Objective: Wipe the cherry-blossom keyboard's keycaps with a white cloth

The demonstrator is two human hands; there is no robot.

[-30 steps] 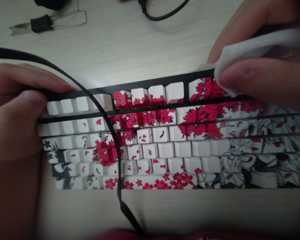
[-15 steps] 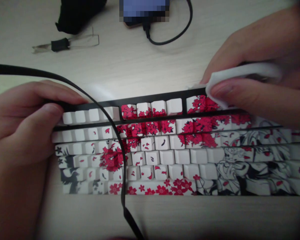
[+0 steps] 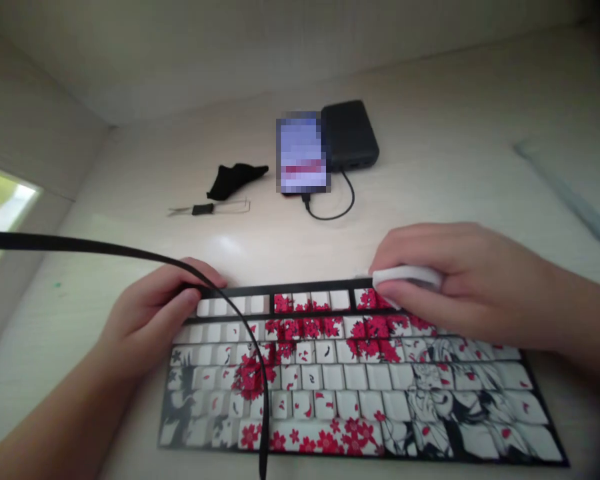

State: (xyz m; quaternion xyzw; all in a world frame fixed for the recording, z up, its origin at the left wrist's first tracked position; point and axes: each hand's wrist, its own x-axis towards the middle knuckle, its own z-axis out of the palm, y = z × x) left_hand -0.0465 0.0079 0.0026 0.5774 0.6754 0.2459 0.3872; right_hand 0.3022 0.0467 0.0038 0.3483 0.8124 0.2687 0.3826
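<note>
Your view has pulled back; your left hand (image 3: 153, 317) pinches the keyboard (image 3: 350, 393) steady while your right hand (image 3: 450, 280) pinches a wipe (image 3: 405, 275) against its top edge.

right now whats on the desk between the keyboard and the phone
In the head view, only a looping black cable on bare desk between keyboard and phone.

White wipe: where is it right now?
Head view: the white wipe is pinched under the right hand, right of centre, against the keyboard top edge.
</note>
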